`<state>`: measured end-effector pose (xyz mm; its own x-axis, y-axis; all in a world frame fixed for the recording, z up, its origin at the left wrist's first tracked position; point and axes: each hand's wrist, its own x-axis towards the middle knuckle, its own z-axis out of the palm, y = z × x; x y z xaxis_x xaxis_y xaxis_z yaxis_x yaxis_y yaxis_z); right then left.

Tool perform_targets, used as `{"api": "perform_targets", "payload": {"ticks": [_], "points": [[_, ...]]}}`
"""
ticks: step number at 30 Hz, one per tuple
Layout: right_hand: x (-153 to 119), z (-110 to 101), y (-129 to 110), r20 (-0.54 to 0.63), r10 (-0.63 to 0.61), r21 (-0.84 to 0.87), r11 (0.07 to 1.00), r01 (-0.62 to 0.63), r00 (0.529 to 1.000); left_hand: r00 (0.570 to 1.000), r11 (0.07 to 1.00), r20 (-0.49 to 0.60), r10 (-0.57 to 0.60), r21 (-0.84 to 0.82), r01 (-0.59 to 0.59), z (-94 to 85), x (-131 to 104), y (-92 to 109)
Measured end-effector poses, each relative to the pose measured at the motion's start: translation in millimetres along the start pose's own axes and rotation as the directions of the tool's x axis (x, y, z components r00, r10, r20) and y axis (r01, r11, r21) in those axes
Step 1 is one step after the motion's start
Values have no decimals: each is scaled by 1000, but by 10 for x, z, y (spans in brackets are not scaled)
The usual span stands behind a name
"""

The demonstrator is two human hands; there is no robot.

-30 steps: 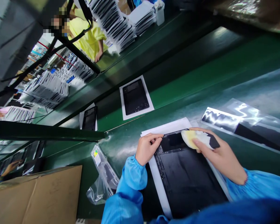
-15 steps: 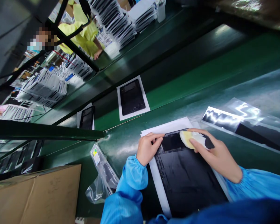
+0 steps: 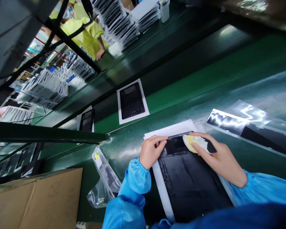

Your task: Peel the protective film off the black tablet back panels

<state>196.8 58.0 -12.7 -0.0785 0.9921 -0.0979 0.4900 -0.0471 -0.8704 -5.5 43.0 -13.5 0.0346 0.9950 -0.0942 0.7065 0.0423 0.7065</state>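
Observation:
A flat black panel [image 3: 195,184], like a tablet part, lies on white sheets [image 3: 162,203] in front of me. At its upper left corner, my left hand [image 3: 151,151] is closed, thumb and index finger pinching the edge. Whether a thin film is between those fingers is too small to tell. My right hand [image 3: 220,159] grips a rounded pale yellow and white pad [image 3: 192,143], with a dark part under the fingers. The pad's tip rests on a glossy black rectangle [image 3: 175,145] along the panel's top edge.
Clear plastic strips with black parts [image 3: 257,133] lie at right, and a clear bag [image 3: 106,178] at left. Beyond, a green conveyor [image 3: 181,86] carries black panels on white sheets [image 3: 132,101]. A cardboard box [image 3: 38,200] stands lower left. Across the line are stacks and a person in yellow [image 3: 88,35].
My right hand and the pad have shifted very slightly left. My left hand stays in place. On the conveyor the black panels have moved a little left, and the person in yellow has shifted.

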Motion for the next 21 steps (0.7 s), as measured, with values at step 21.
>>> {"api": "perform_targets", "payload": {"ticks": [21], "points": [[-1, 21, -27, -4, -70, -93, 993, 69, 998, 999, 986, 48, 19, 163, -27, -22, -28, 37]]}}
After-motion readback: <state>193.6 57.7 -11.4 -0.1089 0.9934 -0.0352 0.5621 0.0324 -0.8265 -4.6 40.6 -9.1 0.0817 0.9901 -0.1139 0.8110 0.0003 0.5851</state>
